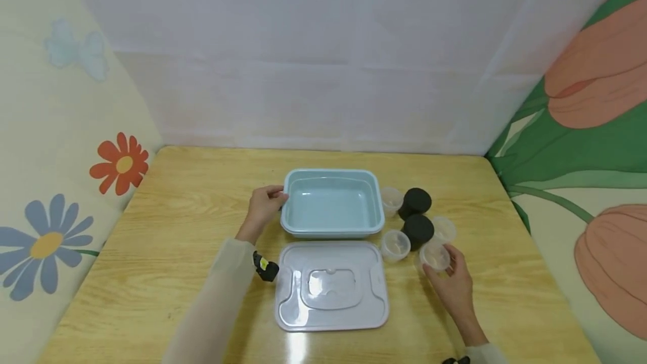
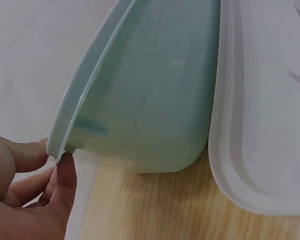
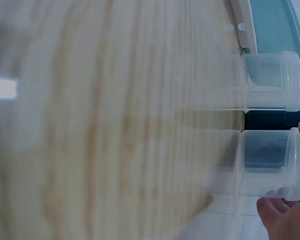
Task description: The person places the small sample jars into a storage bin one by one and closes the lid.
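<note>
My left hand (image 1: 264,206) pinches the left rim of a light-blue plastic tub (image 1: 331,206). In the left wrist view the thumb lies over the rim (image 2: 72,112) and the fingers are beneath it. My right hand (image 1: 455,282) holds a clear round plastic cup (image 1: 434,255) by its rim, thumb on one side and fingers on the other. The right wrist view has this cup (image 3: 265,162) upright on the wooden table, beside another clear cup (image 3: 265,80). A pale lid (image 1: 332,288) lies flat in front of the tub.
Right of the tub stand two black cylinders (image 1: 418,229) and more clear cups (image 1: 396,245), grouped closely. The wooden table (image 1: 202,201) extends to both sides. A white cloth (image 1: 303,100) hangs behind it, with flower-patterned cloths (image 1: 581,173) at the sides.
</note>
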Demonstrator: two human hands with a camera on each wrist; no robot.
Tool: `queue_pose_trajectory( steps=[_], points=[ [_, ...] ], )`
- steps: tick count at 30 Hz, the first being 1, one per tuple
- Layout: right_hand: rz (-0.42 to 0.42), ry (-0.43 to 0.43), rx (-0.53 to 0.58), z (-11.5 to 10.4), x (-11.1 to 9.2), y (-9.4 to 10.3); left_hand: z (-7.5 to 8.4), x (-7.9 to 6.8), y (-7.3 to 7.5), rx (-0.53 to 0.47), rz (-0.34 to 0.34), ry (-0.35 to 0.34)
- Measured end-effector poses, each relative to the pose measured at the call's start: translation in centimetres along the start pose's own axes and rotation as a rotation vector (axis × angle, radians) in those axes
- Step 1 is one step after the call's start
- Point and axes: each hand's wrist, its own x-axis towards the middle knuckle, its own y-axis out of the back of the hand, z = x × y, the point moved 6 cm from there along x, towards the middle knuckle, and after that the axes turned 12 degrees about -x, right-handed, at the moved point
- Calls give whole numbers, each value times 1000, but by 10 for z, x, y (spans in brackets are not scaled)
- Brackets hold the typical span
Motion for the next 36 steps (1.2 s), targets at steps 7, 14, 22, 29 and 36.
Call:
queue_pose_trajectory(
  steps=[7,14,22,29,36],
  points=[
    [-1,14,3,-5,-1,-1,-3,1,2,-61,18,14],
    [33,17,-39,-14,-2,7,-6,-2,2,-85,7,56],
    [47,44,-50,-29,-2,20,-6,-3,0,-101,-2,85],
    [7,95,-40,-48,2,28,-7,-2,-1,-117,7,95],
    [-10,172,-9,-64,2,32,-9,-1,0,-126,1,92]
  ],
)
